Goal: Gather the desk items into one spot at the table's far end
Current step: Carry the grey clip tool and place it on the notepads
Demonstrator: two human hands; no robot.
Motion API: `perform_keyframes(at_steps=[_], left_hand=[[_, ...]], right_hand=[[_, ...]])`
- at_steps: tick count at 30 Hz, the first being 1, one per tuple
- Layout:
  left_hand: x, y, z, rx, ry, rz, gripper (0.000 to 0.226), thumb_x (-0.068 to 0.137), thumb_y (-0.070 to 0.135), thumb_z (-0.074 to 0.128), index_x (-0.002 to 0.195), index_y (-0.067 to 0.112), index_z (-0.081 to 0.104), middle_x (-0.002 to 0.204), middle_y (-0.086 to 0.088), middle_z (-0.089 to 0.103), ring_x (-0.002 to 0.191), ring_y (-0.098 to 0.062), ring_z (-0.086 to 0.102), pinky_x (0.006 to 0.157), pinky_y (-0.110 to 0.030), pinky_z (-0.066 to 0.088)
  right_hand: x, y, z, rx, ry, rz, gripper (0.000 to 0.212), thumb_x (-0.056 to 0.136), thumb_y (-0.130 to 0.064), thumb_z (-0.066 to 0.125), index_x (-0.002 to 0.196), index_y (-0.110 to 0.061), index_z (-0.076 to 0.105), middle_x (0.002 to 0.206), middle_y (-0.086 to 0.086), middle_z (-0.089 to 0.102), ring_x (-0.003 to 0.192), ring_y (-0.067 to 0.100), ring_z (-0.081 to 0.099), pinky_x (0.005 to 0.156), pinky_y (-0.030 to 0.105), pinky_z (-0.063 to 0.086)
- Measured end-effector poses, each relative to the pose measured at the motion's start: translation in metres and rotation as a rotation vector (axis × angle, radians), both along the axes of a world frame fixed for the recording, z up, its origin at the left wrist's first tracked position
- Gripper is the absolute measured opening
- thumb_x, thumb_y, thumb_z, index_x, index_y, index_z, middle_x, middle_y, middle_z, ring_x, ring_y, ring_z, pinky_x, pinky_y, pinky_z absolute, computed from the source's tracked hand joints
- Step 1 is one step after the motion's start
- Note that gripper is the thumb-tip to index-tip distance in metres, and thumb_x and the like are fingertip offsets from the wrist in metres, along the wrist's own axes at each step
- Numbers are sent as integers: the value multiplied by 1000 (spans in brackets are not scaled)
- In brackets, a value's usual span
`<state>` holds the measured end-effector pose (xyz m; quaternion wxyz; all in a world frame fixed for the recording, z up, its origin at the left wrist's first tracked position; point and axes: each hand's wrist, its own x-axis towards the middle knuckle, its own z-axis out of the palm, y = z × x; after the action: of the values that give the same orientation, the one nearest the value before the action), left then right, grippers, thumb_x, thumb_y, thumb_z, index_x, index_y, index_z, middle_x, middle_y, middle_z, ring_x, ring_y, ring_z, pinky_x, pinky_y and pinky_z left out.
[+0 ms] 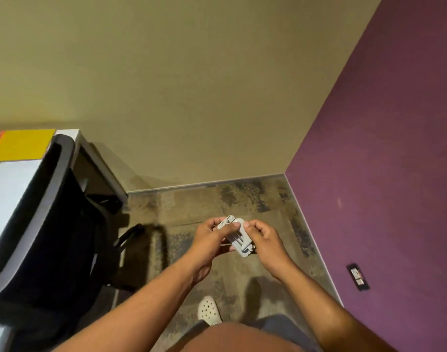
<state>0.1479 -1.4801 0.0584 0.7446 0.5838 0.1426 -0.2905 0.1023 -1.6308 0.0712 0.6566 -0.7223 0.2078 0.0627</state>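
A small grey stapler [239,237] is held over the floor in front of me, away from the table. My left hand [209,241] grips its left side with the thumb on top. My right hand [264,240] holds its right side, thumb pressed on the upper edge. The white table [6,184] lies at the far left of the view. A yellow pad [21,144] with an orange edge rests at the table's far end.
A black office chair [47,224] with a grey frame stands against the table's side. Beige wall ahead, purple wall [382,174] to the right with a dark socket plate [358,276]. Patterned carpet underfoot; a white clog [208,311] is visible below.
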Motion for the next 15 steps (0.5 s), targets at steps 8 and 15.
perform_keyframes(at_steps=[8,15], left_hand=[[135,21,8,19,1,246,36,89,17,83,120,5,69,90,-8,81,75,-19,77,62,-29,62],[262,47,21,94,-1,511,37,89,17,83,120,2,69,94,-11,80,78,-21,77,65,-31,62]], right_hand=[[172,14,-6,-21,-3,255,26,108,-25,56,98,-7,73,85,11,72,77,22,65,72,38,51],[340,49,-4,44,-43,492,31,108,-24,55,102,3,68,94,30,72,86,50,71,75,54,55]])
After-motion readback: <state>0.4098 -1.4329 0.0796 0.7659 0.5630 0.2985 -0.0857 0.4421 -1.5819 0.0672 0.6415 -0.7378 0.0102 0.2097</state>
